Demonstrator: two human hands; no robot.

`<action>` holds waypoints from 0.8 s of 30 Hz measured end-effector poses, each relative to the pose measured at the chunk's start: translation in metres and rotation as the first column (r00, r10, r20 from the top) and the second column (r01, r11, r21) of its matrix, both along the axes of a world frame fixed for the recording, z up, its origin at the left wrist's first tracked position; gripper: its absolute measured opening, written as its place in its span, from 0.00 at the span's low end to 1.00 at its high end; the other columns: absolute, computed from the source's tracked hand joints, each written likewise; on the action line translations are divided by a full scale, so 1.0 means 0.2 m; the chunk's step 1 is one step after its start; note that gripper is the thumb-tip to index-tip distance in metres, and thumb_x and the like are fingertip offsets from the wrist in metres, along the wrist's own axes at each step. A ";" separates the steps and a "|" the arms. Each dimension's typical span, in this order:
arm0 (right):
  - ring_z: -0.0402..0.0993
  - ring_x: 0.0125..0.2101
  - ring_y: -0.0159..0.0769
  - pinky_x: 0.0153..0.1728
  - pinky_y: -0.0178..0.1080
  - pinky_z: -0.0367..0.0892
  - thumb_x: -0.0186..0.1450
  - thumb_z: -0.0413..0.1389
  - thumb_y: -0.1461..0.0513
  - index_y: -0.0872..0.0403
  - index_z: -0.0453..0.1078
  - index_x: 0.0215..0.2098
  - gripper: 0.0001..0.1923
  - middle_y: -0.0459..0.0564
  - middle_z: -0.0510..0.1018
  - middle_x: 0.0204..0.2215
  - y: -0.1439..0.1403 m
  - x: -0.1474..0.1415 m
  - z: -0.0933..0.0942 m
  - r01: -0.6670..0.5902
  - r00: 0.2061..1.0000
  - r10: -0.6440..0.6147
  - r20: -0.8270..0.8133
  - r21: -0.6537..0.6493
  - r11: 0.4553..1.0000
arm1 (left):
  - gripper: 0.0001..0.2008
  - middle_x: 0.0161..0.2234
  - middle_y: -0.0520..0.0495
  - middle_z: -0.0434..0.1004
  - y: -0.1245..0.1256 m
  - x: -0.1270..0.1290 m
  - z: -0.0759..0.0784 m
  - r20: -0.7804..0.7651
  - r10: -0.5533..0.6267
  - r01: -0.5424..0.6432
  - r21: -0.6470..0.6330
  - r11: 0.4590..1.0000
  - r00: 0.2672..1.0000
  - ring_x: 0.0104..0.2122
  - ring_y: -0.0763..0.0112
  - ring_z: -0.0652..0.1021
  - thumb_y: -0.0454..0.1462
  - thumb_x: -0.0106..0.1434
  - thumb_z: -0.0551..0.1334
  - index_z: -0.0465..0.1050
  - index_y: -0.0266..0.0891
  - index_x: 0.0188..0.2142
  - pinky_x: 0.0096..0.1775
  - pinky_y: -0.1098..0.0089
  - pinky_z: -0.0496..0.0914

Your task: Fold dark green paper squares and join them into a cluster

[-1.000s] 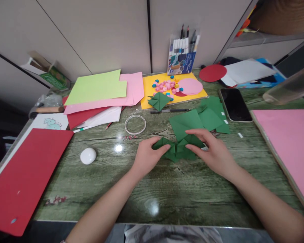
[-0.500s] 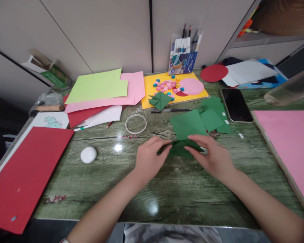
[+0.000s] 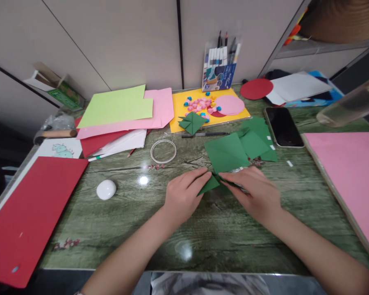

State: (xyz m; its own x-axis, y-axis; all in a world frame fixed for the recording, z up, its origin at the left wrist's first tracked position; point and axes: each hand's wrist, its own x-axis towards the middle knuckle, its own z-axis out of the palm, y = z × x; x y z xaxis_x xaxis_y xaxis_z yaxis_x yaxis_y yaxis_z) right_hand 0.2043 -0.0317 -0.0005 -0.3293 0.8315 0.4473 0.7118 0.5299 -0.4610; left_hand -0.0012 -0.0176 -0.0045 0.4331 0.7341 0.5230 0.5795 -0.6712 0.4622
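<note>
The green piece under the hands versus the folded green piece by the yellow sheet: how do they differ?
The green piece under the hands is pressed by left hand and right hand, mostly covered. The folded green piece lies untouched, fully visible, overlapping the yellow sheet. Both are dark green paper.

**Craft-strewn green tabletop**

A green wood-grain tabletop carries a red sheet at the left, a white oval object, a tape ring, stacked pink and lime papers, a yellow sheet, loose green paper squares, a black phone and a pink board at the right.
</note>
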 end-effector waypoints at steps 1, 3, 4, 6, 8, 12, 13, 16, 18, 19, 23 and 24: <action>0.74 0.31 0.34 0.35 0.39 0.64 0.63 0.52 0.65 0.48 0.69 0.43 0.10 0.46 0.79 0.33 0.00 0.00 0.00 -0.005 1.000 0.004 -0.026 -0.018 1.000 | 0.14 0.46 0.44 0.77 0.00 0.01 0.00 0.034 -0.004 0.005 -0.043 0.999 0.999 0.44 0.69 0.77 0.31 0.61 0.56 0.71 0.40 0.46 0.46 0.68 0.71; 0.74 0.30 0.33 0.35 0.39 0.65 0.63 0.53 0.64 0.49 0.69 0.42 0.09 0.46 0.79 0.32 0.01 -0.01 0.00 -0.009 0.997 0.005 -0.083 -0.056 0.998 | 0.13 0.45 0.45 0.77 0.00 0.02 0.01 0.105 -0.002 0.019 -0.168 0.986 0.994 0.44 0.70 0.77 0.31 0.61 0.56 0.72 0.40 0.45 0.47 0.68 0.71; 0.73 0.30 0.34 0.35 0.39 0.65 0.63 0.53 0.64 0.50 0.69 0.41 0.08 0.47 0.79 0.31 0.01 -0.02 -0.01 -0.007 0.994 -0.002 -0.107 -0.076 0.997 | 0.13 0.45 0.46 0.77 0.00 0.03 0.01 0.133 0.007 0.026 -0.243 0.970 0.991 0.44 0.69 0.77 0.32 0.61 0.56 0.72 0.40 0.45 0.47 0.67 0.71; 0.73 0.30 0.34 0.34 0.39 0.66 0.64 0.52 0.62 0.50 0.70 0.39 0.07 0.47 0.79 0.31 0.03 -0.03 -0.01 0.006 0.991 -0.022 -0.135 -0.121 0.993 | 0.13 0.44 0.48 0.78 0.00 0.04 0.01 0.176 0.058 0.017 -0.396 0.918 0.983 0.43 0.68 0.77 0.34 0.61 0.57 0.73 0.42 0.45 0.47 0.67 0.71; 0.73 0.31 0.35 0.34 0.39 0.66 0.64 0.51 0.61 0.49 0.71 0.38 0.08 0.47 0.78 0.30 0.04 -0.03 -0.02 0.010 0.991 -0.032 -0.129 -0.169 0.986 | 0.12 0.43 0.49 0.79 0.01 0.05 0.02 0.197 0.125 -0.001 -0.531 0.847 0.972 0.41 0.67 0.78 0.37 0.61 0.57 0.74 0.44 0.43 0.45 0.67 0.71; 0.74 0.34 0.35 0.35 0.37 0.68 0.64 0.50 0.60 0.50 0.72 0.38 0.09 0.48 0.79 0.32 0.06 -0.04 -0.03 -0.018 0.993 -0.015 -0.114 -0.282 0.959 | 0.09 0.37 0.49 0.80 0.05 0.05 0.04 0.192 0.150 0.024 -0.686 0.727 0.970 0.38 0.66 0.77 0.38 0.60 0.58 0.77 0.42 0.37 0.41 0.68 0.69; 0.74 0.34 0.36 0.35 0.37 0.68 0.64 0.50 0.59 0.50 0.72 0.38 0.09 0.48 0.79 0.33 0.07 -0.04 -0.04 -0.024 0.992 -0.016 -0.126 -0.307 0.951 | 0.09 0.36 0.49 0.80 0.06 0.04 0.04 0.186 0.149 0.027 -0.708 0.705 0.971 0.37 0.66 0.77 0.38 0.59 0.58 0.77 0.41 0.35 0.40 0.68 0.69; 0.75 0.35 0.36 0.35 0.37 0.69 0.64 0.51 0.59 0.50 0.72 0.38 0.08 0.48 0.78 0.35 0.07 -0.04 -0.05 -0.018 0.986 -0.046 -0.162 -0.371 0.928 | 0.09 0.30 0.50 0.79 0.07 0.03 0.04 0.155 0.147 0.025 -0.767 0.642 0.977 0.31 0.67 0.75 0.39 0.59 0.58 0.76 0.40 0.31 0.35 0.70 0.66; 0.75 0.36 0.37 0.35 0.37 0.69 0.62 0.53 0.58 0.48 0.70 0.41 0.10 0.47 0.78 0.36 0.07 -0.05 -0.06 0.018 0.979 -0.100 -0.175 -0.418 0.908 | 0.10 0.27 0.51 0.77 0.08 0.03 0.03 0.141 0.136 0.031 -0.799 0.601 0.981 0.29 0.68 0.73 0.40 0.59 0.57 0.76 0.39 0.29 0.32 0.71 0.65; 0.75 0.36 0.37 0.35 0.37 0.69 0.61 0.55 0.57 0.48 0.68 0.44 0.12 0.47 0.78 0.36 0.06 -0.05 -0.07 0.041 0.974 -0.133 -0.182 -0.436 0.899 | 0.10 0.27 0.51 0.77 0.08 0.02 0.03 0.143 0.134 0.039 -0.812 0.583 0.981 0.28 0.68 0.73 0.40 0.58 0.57 0.76 0.38 0.29 0.31 0.71 0.64; 0.75 0.38 0.38 0.36 0.39 0.70 0.61 0.55 0.57 0.48 0.66 0.45 0.14 0.48 0.77 0.36 0.06 -0.04 -0.07 0.040 0.978 -0.109 -0.177 -0.358 0.933 | 0.10 0.26 0.51 0.76 0.09 0.02 0.03 0.181 0.159 0.073 -0.848 0.525 0.971 0.28 0.69 0.72 0.39 0.58 0.57 0.75 0.37 0.30 0.30 0.72 0.63; 0.74 0.39 0.38 0.38 0.40 0.70 0.62 0.54 0.58 0.48 0.67 0.42 0.10 0.49 0.76 0.38 0.06 -0.04 -0.07 0.007 0.987 -0.057 -0.153 -0.308 0.951 | 0.09 0.27 0.51 0.76 0.09 0.02 0.03 0.186 0.165 0.075 -0.851 0.521 0.969 0.28 0.69 0.73 0.39 0.58 0.58 0.75 0.37 0.31 0.30 0.72 0.64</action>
